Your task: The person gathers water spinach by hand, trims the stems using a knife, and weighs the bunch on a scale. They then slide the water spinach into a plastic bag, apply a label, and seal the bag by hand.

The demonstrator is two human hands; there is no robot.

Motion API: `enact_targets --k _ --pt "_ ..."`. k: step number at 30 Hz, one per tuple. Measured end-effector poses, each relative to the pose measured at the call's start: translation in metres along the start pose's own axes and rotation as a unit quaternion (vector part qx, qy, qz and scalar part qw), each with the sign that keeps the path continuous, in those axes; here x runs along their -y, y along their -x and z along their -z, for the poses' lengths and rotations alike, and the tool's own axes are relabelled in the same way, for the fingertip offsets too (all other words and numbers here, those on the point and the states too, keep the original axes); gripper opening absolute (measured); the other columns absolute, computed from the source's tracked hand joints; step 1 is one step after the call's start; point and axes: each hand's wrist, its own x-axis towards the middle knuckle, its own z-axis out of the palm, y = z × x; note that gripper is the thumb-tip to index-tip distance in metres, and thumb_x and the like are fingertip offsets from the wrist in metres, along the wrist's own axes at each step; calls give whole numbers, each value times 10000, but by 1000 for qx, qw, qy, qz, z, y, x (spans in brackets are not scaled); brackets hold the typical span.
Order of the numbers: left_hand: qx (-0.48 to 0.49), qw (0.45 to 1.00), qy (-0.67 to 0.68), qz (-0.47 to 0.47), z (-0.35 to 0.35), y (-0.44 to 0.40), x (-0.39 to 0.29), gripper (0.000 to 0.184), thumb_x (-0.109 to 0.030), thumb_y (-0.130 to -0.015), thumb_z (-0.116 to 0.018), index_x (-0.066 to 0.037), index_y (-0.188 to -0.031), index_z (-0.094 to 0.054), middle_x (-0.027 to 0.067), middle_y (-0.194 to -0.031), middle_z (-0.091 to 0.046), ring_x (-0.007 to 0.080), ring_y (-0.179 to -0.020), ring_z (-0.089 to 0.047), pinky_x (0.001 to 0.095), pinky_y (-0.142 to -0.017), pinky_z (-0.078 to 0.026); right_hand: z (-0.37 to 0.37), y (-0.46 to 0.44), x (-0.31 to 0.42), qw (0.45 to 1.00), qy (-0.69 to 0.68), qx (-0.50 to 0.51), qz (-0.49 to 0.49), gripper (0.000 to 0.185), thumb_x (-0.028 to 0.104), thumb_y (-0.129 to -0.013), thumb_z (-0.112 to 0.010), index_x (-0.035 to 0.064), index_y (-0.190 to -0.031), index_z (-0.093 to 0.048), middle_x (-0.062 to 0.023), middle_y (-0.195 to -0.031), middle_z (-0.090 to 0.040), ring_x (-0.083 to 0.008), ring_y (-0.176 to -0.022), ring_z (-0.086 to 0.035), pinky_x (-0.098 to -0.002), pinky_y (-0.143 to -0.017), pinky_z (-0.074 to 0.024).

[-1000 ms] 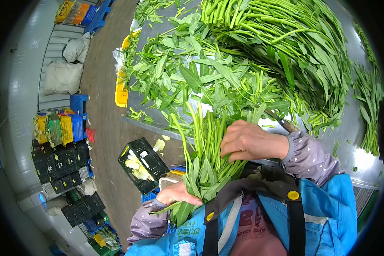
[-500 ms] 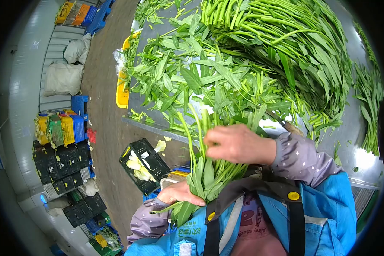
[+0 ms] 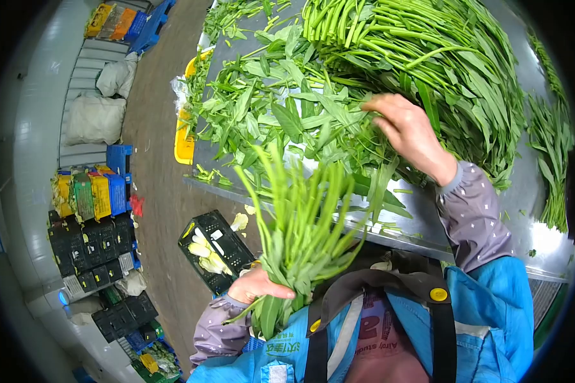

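My left hand [image 3: 260, 285] is closed around the leafy end of a bunch of water spinach [image 3: 300, 223], held in front of my apron with its pale green stems pointing up and away. Over the table, my right hand [image 3: 406, 127] reaches above loose water spinach leaves [image 3: 300, 115], thumb and fingers apart, with nothing visible between them. Just beyond that hand lies a large heap of water spinach [image 3: 428, 57], its stems facing left. Short cut stem pieces [image 3: 380, 226] are scattered near the table's front edge.
The metal table [image 3: 530, 242] has a smaller water spinach bundle [image 3: 551, 166] at its right. A yellow crate [image 3: 184, 143] is at its left edge. On the floor stands a black crate [image 3: 227, 233] with pale leaf scraps. Stacked crates [image 3: 92, 239] and white sacks [image 3: 94, 119] line the wall.
My right hand has left the bunch and moved right and forward over the table. The bunch's stems have fanned out. The wooden-handled tool seen earlier on the table no longer shows.
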Motion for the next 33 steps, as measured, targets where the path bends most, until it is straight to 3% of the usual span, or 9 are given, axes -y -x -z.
enact_targets --k 3,9,12,15,18,25,29,31,33 --pt "-97 992 56 -52 -3 6 -14 607 3 -636 -713 11 -1208 -509 112 -1095 -613 213 -987 -587 325 -884 -441 26 -3 21 889 -328 163 -276 134 106 -844 -525 24 -853 -630 -67 -625 -612 -174 -545 -575 -294 -542 -461" --pt "-117 980 -18 -160 -4 -16 -39 687 -118 -683 -761 -26 -1281 -435 63 -1240 -498 169 -1141 -452 311 -973 -351 -11 33 71 677 -553 427 -232 660 239 -743 -706 -14 -1274 -405 -157 -1121 -587 -197 -1024 -576 -276 -863 -457" --pt "-174 943 -155 -238 -15 -34 -50 624 -142 -672 -757 -9 -1209 -469 90 -1097 -582 188 -1005 -544 312 -884 -424 -11 17 92 577 -698 311 -289 962 156 -664 -738 37 -1404 -135 -141 -1371 -341 -216 -1262 -324 -344 -1048 -270" --pt "-333 785 -517 -74 -29 -57 -58 676 -118 -652 -712 3 -1246 -412 156 -989 -618 299 -855 -623 381 -794 -478 -22 14 105 706 -600 257 -276 931 151 -646 -757 23 -1377 -196 -126 -1299 -409 -203 -1198 -387 -333 -1000 -327" --pt "-403 597 -676 -159 -45 -76 -41 785 -221 -619 -743 79 -1240 -367 199 -875 -604 327 -730 -621 484 -750 -464 -54 22 113 670 -632 146 -360 712 154 -683 -754 5 -1261 -366 -86 -1121 -520 -170 -1025 -498 -316 -883 -413" --pt "-281 707 -553 -340 -28 -25 -67 819 -272 -649 -745 -13 -1313 -341 289 -1213 -444 361 -1145 -468 458 -906 -382 -46 6 86 515 -694 72 -498 316 62 -705 -683 24 -999 -572 -33 -870 -605 -124 -793 -573 -279 -728 -463" --pt "-710 358 -575 -193 -1 2 -79 720 -87 -653 -710 -58 -1297 -388 227 -1339 -337 324 -1274 -303 418 -998 -304 -28 -19 84 618 -673 61 -402 292 73 -704 -675 23 -975 -577 -24 -853 -602 -113 -761 -564 -266 -707 -461" --pt "-695 360 -577 -236 -1 17 -75 653 -146 -720 -695 -73 -1295 -395 211 -1337 -353 282 -1254 -337 414 -977 -318 -6 -37 93 787 -566 32 -243 278 90 -728 -665 12 -977 -570 -22 -868 -603 -107 -776 -559 -268 -713 -459" --pt "-322 857 -133 -380 -2 24 -61 570 -410 -814 -615 4 -1187 -497 181 -1174 -529 247 -1128 -472 360 -925 -375 -1 -58 101 834 -529 26 -154 313 58 -700 -677 19 -991 -569 -28 -880 -609 -141 -788 -582 -291 -733 -472"
